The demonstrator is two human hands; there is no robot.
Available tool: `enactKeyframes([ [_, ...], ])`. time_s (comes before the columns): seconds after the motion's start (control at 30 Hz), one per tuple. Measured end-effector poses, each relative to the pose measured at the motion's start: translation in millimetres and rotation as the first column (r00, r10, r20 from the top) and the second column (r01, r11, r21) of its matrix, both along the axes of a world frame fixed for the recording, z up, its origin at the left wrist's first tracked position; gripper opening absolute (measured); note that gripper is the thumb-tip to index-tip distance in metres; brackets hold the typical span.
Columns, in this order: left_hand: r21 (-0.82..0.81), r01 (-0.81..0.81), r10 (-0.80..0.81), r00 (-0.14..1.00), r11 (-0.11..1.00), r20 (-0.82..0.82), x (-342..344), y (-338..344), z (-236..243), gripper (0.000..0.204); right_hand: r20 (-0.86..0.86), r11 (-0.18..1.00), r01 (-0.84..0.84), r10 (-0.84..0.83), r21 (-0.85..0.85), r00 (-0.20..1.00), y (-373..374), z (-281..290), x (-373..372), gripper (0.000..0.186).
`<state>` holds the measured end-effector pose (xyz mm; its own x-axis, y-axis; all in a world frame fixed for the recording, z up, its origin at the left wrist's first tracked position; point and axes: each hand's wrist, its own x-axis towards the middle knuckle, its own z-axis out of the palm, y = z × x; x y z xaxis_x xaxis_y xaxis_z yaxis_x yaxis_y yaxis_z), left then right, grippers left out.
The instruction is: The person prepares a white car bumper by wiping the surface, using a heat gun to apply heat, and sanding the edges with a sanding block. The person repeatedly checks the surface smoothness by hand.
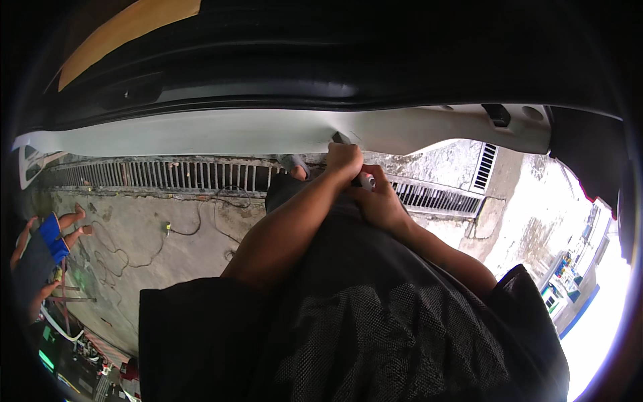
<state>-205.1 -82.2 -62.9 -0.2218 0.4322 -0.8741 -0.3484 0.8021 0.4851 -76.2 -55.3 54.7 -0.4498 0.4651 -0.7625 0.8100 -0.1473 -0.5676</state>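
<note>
A pale painted vehicle body panel [234, 130] runs across the view in front of me, below dark trim. My left hand [345, 159] is closed at the panel's lower edge, around a dark, flat-ended piece [338, 138] that sticks up against the panel. Just behind and to the right, my right hand [382, 199] is closed on a rounded white object with red on it [368, 180]. Whether both pieces belong to one tool I cannot tell, because my fingers cover the part between them.
Below the panel a metal drain grate [167, 175] crosses the concrete floor [147, 234]. A thin cable [127, 258] lies looped at the left. Another person in blue shorts [52, 234] is at the far left. A dark opening with a latch-like part [496, 114] sits in the panel's right end.
</note>
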Motion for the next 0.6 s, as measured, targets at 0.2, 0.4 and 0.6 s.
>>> enactKeyframes([
  [0.2,0.284,0.065,-0.010,0.982,0.957,-0.191,-41,-103,49,0.056,0.025,0.891,0.253,-0.264,-0.378,0.964,17,80,-22,0.063],
  [0.4,-0.181,0.607,-0.291,0.086,0.774,-0.953,-59,-180,28,0.082,-0.101,0.963,-0.265,0.269,0.046,0.958,34,68,45,0.063],
  [0.6,-0.263,0.537,-0.366,0.093,0.801,-0.926,-16,-151,7,0.110,0.116,0.704,-0.609,0.615,0.365,0.780,30,82,21,0.070],
])
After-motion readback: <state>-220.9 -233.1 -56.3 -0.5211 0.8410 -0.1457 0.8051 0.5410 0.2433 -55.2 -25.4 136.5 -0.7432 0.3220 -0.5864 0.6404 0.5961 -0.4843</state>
